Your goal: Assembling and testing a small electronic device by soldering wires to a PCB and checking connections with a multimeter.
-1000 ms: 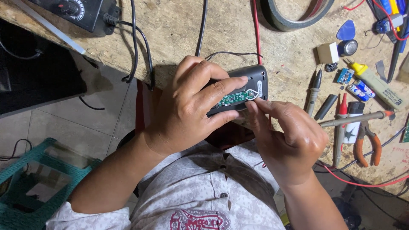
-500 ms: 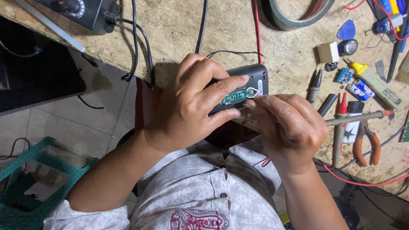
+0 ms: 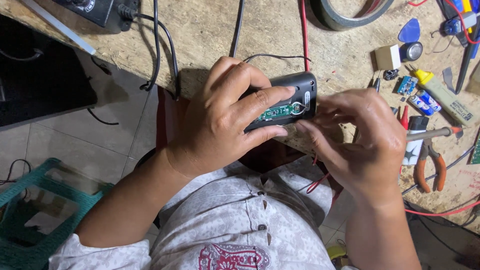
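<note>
I am gripping the opened black device [image 3: 285, 102] in my left hand [image 3: 220, 120], long axis running left-right; my right hand [image 3: 357, 142] fingertips [image 3: 312, 129] are pinching at its right end.

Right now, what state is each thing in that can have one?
Black device: case open, green circuit board exposed.
Left hand: gripping the black device.
Right hand: fingertips pinching at the device's end.
Tape roll: lying flat on the bench.
Pliers: lying on the bench, untouched.
Yellow-capped tube: capped, lying down.
</note>
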